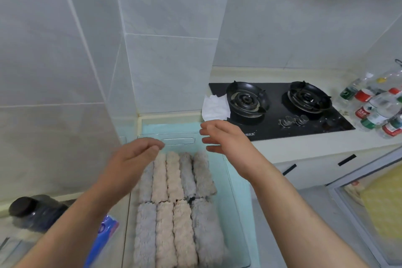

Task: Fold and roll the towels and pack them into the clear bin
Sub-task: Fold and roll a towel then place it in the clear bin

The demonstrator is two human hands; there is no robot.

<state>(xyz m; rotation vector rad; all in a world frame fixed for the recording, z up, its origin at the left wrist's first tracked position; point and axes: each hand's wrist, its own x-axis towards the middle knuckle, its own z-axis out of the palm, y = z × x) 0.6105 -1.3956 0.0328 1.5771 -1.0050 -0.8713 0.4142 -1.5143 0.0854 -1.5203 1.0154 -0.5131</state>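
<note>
Left hand [132,156] and right hand [224,137] hover empty, fingers loosely bent, above the clear bin [236,213] packed with rolled towels [174,202].

A small white brand mark stands on the front edge of the black gas hob [274,115], at 3 o'clock from the frame's middle. Its last characters look like 太太; the start cannot be made out. The red and green labels on the bottles [362,112], further out at 3 o'clock, are too blurred to read.
</note>
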